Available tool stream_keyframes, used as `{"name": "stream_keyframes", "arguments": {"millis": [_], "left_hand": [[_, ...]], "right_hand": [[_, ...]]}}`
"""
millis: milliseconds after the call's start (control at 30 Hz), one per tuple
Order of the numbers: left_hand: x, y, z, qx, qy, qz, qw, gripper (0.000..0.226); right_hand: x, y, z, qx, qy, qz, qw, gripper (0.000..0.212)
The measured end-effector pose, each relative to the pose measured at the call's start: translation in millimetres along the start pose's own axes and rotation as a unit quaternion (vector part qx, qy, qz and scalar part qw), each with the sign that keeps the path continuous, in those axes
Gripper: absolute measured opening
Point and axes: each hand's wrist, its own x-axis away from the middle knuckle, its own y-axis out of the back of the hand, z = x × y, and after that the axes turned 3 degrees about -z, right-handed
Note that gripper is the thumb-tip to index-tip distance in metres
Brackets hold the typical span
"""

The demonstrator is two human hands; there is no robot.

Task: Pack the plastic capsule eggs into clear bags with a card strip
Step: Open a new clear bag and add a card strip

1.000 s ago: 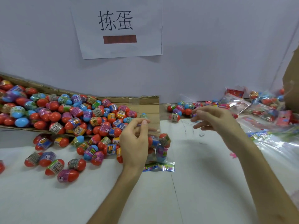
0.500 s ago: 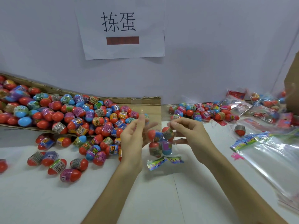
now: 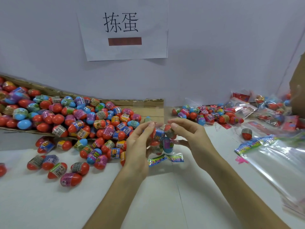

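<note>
Over the white desk (image 3: 148, 204), left hand (image 3: 137, 146) and right hand (image 3: 196, 138) curl their fingers, pinching a glossy clear bag (image 3: 156, 146) at its top. It holds smooth capsule eggs (image 3: 167, 144), apparently four, above a colourful card strip (image 3: 165, 158).

Paper sign (image 3: 123, 52), cardboard tray (image 3: 132, 103), white table (image 3: 49, 204)

We count: left hand (image 3: 137, 146), right hand (image 3: 194, 138) = 2 | clear bag (image 3: 177, 141) between them 1 | eggs (image 3: 167, 144) in it 4 | card strip (image 3: 165, 159) 1 | wall sign (image 3: 123, 30) 1
</note>
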Motion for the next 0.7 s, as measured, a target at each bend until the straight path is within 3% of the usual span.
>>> {"name": "stream_keyframes", "arguments": {"millis": [267, 367, 533, 700], "left_hand": [[5.7, -4.7, -5.1, 0.032, 0.064, 0.117, 0.991, 0.058], [6.1, -3.9, -5.5, 0.035, 0.055, 0.108, 0.992, 0.044], [8.9, -5.4, -6.4, 0.052, 0.046, 0.109, 0.992, 0.035], [8.0, -3.7, -7.4, 0.063, 0.038, 0.155, 0.985, 0.023]], "right_hand": [[-1.0, 3.3, -0.7, -0.109, -0.05, -0.002, 0.993, 0.007], [-1.1, 3.9, -1.6, -0.143, -0.074, 0.009, 0.987, 0.007], [0.8, 3.4, 1.4, -0.195, -0.093, 0.04, 0.976, 0.031], [0.6, 5.4, 3.1, -0.192, -0.079, 0.068, 0.976, 0.029]]}}
